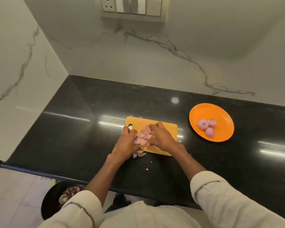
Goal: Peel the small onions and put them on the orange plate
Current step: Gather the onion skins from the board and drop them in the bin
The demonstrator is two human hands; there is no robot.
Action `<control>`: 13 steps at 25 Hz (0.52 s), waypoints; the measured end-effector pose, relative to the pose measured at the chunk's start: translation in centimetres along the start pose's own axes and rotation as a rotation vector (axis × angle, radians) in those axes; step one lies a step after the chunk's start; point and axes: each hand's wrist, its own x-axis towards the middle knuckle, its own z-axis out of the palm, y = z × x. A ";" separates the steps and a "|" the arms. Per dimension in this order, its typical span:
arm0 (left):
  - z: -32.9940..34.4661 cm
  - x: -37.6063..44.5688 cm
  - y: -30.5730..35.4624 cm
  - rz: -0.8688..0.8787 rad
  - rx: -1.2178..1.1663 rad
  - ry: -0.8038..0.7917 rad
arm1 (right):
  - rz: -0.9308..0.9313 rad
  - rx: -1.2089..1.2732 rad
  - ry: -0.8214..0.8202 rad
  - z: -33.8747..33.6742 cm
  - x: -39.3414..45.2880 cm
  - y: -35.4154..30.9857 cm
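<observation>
While three peeled onions (206, 126) lay on the orange plate (220, 112), I noted both hands, left hand (126, 144) and right hand (160, 137), cupped around loose skins (144, 137) on the cutting board (169, 129) left of that plate; next I judged the heap needed lifting clear.

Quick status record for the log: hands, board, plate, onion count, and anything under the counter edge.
left hand: over the wooden cutting board, fingers curled at a pile of onion skins
right hand: on the same pile, fingers curled into it
unpeeled onions: none clearly visible; the pile hides what is held
orange plate: on the black countertop, right of the board, apart from it
peeled onions: three, clustered on the plate
loose skins: a few scraps on the counter near the board
below counter: black bin holding peelings
</observation>
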 end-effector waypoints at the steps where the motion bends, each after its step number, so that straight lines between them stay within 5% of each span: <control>1: 0.1 0.1 -0.2 -0.007 -0.041 0.013 | -0.014 0.008 0.041 0.5 0.1 -0.1; 5: 0.0 -0.1 -1.4 -0.001 -0.238 0.037 | 0.026 0.091 0.219 2.1 -0.3 -0.1; 9: 0.1 -0.5 -3.1 0.035 -0.396 0.025 | 0.032 0.125 0.140 1.8 -0.2 -0.9; 13: -0.2 -0.7 -4.7 -0.001 -0.319 0.258 | 0.075 0.149 0.177 1.6 0.3 -1.2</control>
